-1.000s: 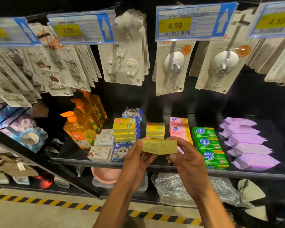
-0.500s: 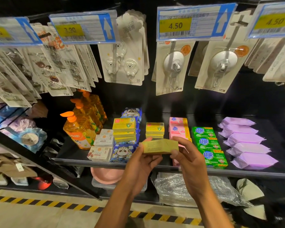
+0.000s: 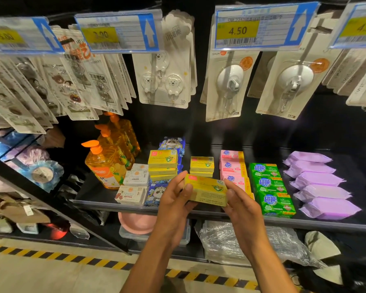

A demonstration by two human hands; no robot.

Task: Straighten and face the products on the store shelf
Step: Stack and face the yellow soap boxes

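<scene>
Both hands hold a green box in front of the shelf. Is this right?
Not quite. The head view shows that the box is yellow, not green. The left hand and right hand do both hold it in front of the shelf.

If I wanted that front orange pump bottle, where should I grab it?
Take the bottle by its neck, just under the pump, coming from the front left. It stands upright with more bottles close behind and white boxes to the right, so that side looks freest.
</scene>
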